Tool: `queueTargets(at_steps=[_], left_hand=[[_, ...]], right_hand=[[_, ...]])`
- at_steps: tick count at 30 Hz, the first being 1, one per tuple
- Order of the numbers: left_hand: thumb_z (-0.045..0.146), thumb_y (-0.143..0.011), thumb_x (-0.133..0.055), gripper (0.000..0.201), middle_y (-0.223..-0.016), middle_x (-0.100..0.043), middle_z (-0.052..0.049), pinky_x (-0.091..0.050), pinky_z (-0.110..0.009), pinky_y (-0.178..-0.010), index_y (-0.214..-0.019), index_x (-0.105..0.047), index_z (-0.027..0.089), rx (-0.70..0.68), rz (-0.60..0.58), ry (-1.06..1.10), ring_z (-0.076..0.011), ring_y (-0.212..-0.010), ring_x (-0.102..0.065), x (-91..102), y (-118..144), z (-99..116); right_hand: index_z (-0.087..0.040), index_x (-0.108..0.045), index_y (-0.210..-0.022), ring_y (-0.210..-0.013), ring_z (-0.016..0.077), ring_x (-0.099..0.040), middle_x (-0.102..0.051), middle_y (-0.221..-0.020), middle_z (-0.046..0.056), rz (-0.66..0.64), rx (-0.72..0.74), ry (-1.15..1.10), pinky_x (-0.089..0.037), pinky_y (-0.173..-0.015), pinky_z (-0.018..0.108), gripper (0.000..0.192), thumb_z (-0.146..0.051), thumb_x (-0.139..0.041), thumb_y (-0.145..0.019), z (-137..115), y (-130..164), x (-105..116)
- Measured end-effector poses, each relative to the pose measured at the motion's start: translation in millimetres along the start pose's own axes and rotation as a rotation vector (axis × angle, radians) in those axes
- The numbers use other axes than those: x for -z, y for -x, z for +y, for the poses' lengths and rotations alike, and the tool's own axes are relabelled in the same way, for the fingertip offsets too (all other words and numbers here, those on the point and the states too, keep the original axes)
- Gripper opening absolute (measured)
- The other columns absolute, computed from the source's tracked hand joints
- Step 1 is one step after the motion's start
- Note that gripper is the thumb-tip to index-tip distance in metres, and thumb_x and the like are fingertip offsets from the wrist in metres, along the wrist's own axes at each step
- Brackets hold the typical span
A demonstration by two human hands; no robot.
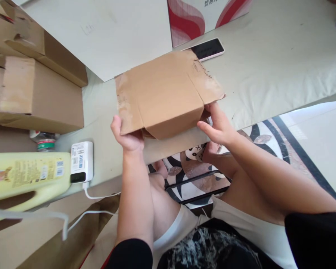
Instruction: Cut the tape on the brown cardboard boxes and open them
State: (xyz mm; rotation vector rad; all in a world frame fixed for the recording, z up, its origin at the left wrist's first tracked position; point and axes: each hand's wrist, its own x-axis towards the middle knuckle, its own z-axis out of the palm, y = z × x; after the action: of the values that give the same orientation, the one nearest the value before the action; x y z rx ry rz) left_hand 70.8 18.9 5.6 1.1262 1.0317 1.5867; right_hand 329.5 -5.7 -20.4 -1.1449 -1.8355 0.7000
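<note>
A brown cardboard box (168,89) lies at the front edge of the covered table, with worn, torn flap ends spread to its left and right. My left hand (128,137) grips its near left corner, thumb up along the side and the other fingers hidden beneath. At the near right corner, my right hand (217,123) holds the box with its fingers tucked by the flap and the thumb apart along the front. Just behind the box, a phone (208,49) with a dark screen lies partly covered by its right flap.
Brown cardboard boxes (56,97) are stacked at the left. Nearer stand a yellow jug (30,173), a bottle (45,144) and a white power bank (82,160) with a cable. A large white box (114,33) and a red-and-white carton (196,18) stand behind.
</note>
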Motion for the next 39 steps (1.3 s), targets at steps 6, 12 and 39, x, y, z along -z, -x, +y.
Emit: queueTargets(at_steps=[6,12,39], left_hand=[[0.072,-0.079,-0.048,0.054,-0.11,-0.072,-0.01,-0.044,-0.042,-0.117,-0.087,-0.067,0.023,0.009,0.062,0.036,-0.0312,-0.132,-0.058,-2.5,1.7,-5.6],[0.057,-0.084,-0.05,0.041,-0.109,-0.074,-0.007,-0.043,-0.037,-0.117,-0.08,-0.069,0.021,-0.007,0.146,0.075,-0.0266,-0.124,-0.063,1.0,0.4,-12.3],[0.075,-0.09,-0.046,0.06,-0.079,-0.068,-0.006,-0.048,-0.042,-0.111,-0.071,-0.065,0.021,0.049,0.022,-0.544,-0.0234,-0.093,-0.069,20.4,2.9,-20.8]], right_hand=[[-0.027,-0.058,-0.104,-0.092,0.0227,-0.061,-0.063,-0.1,0.005,0.085,-0.105,-0.272,-0.055,-0.089,0.043,0.024,-0.041,-0.04,-0.097,8.4,-0.1,-4.1],[-0.033,-0.054,-0.117,-0.073,0.0169,-0.054,-0.053,-0.089,-0.001,0.225,-0.078,-0.308,-0.056,-0.075,0.039,0.028,-0.051,-0.054,-0.096,18.0,-4.5,-6.3],[-0.022,-0.052,-0.062,-0.061,0.0133,-0.052,-0.055,-0.063,-0.001,0.672,-0.425,-0.499,-0.041,-0.064,0.031,0.044,-0.058,-0.06,-0.088,1.2,-17.7,-5.0]])
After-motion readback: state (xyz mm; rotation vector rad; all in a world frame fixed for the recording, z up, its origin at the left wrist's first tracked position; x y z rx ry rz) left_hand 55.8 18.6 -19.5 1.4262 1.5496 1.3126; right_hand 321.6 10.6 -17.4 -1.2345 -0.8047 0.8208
